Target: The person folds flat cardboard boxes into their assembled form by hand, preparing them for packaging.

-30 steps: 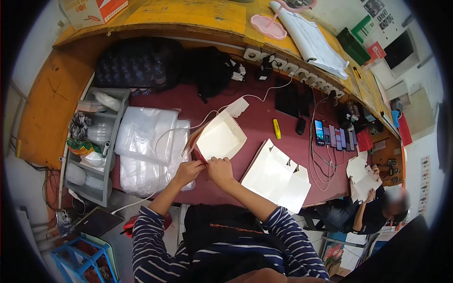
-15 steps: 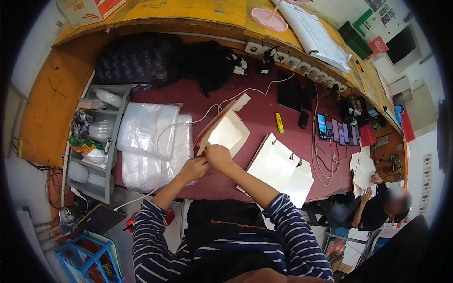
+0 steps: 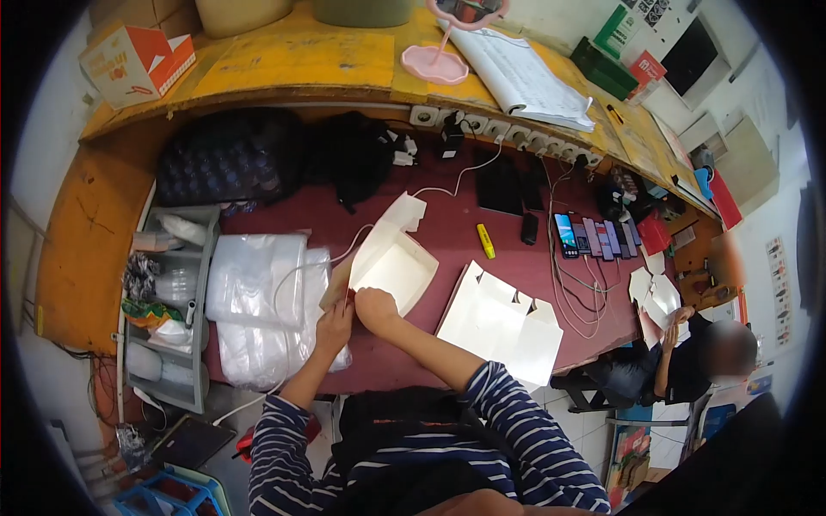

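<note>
A partly folded paperboard box [image 3: 397,268], white inside, stands tilted on the dark red tabletop in front of me, with its lid flap raised at the back. My left hand [image 3: 335,327] is closed on the box's near left corner. Right beside it, my right hand [image 3: 379,310] is curled over the near wall, its fingertips partly hidden by the board. To the right lie flat white box blanks [image 3: 503,322] with notched edges. Stacked clear plastic bags [image 3: 258,284] lie left of the box, close to my left hand.
A grey organizer tray [image 3: 204,340] stands at the left edge. A yellow highlighter [image 3: 486,241] and several phones [image 3: 594,236] with cables lie farther right. A white cord [image 3: 348,249] runs behind the box and over the bags. Another person [image 3: 680,353] handles white board at the far right.
The view has tilted up, showing more of the shelf. The box's lid panel has opened wider and stands higher. My hands stay at its near left corner.
</note>
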`<state>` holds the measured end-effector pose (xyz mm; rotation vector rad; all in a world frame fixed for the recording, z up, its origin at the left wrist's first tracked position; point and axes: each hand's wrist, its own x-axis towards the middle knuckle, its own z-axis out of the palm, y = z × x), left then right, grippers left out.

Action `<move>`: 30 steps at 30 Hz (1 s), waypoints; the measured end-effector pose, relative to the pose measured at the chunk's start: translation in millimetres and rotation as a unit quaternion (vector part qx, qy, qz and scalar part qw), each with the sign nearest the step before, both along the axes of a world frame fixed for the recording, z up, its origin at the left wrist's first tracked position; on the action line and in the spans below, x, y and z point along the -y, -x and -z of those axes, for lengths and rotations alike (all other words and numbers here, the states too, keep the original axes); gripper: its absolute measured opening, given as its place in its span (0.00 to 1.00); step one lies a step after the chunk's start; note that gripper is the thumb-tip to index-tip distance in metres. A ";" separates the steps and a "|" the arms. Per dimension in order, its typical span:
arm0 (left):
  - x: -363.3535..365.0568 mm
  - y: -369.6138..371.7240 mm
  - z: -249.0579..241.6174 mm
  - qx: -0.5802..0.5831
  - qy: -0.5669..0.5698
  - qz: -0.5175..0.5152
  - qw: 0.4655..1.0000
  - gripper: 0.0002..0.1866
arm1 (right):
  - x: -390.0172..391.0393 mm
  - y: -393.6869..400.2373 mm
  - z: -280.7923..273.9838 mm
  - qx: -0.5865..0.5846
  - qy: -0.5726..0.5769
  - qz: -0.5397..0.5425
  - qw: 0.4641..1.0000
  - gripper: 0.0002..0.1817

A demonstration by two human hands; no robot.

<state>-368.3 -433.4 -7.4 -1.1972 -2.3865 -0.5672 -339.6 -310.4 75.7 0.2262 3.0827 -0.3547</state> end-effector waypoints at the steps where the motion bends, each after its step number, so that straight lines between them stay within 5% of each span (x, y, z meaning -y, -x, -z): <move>1: -0.9 -2.2 -0.5 0.017 0.003 0.002 1.000 0.20 | -1.6 -3.1 0.6 0.013 -0.004 -0.013 1.000 0.08; 6: -11.9 -16.3 -3.3 0.053 -0.057 -0.004 0.997 0.11 | -3.3 -7.1 17.5 0.039 -0.021 -0.051 0.998 0.09; 11: -5.1 -20.4 11.6 0.140 -0.025 0.025 0.990 0.19 | -33.2 -9.8 25.0 0.045 0.073 -0.054 0.995 0.12; 13: -5.4 -30.3 -7.8 0.118 -0.116 0.028 0.986 0.26 | -56.1 -3.0 12.5 0.086 0.134 0.041 0.986 0.14; 15: -6.2 -32.0 -6.0 0.098 -0.133 0.061 0.984 0.31 | -86.5 2.2 2.5 -0.211 -0.026 0.174 0.962 0.24; 18: -14.5 -17.2 -4.0 0.043 -0.136 0.109 0.984 0.41 | -121.6 18.6 7.4 -0.163 -0.058 0.225 0.959 0.26; 20: -20.5 -4.8 -11.5 0.023 -0.047 0.092 0.994 0.41 | -135.6 31.4 19.4 0.033 0.100 0.188 0.977 0.22; 23: -24.7 6.9 15.8 0.029 -0.159 0.132 0.978 0.38 | -148.0 33.7 31.8 -0.011 0.064 0.100 0.993 0.23; 30: -24.5 6.2 18.9 0.051 -0.197 0.139 0.969 0.37 | -147.4 29.9 31.4 0.061 0.036 0.108 0.992 0.23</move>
